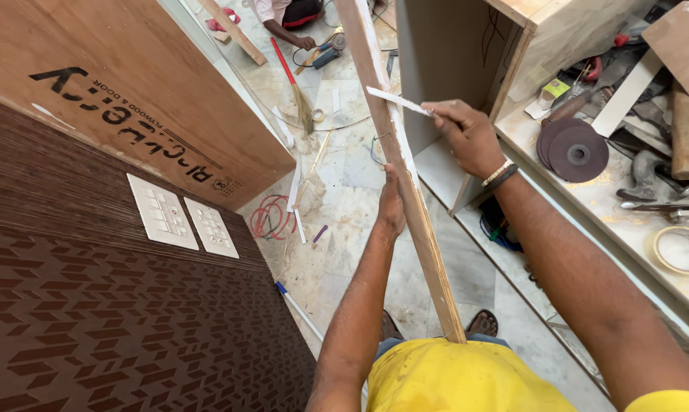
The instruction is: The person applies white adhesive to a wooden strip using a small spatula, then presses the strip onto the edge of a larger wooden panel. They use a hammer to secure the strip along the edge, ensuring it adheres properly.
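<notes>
My left hand [391, 207] grips the long, stiff wooden batten [405, 164] mid-length; right fingers [443, 114] pinch its thin, brittle-looking white edging strip [396, 101].

View: head, single camera.
Position: above both arms, close over the strip [405, 168].
Facing: steeply down and forward, onto floor [344, 229].
Range: hands near; far worker [287, 15] at top edge.
Overlap: none, one view only.

Small yellow-green box [556, 89] on right workbench [588, 198]; black stamp [138, 126] on plywood [115, 91].
</notes>
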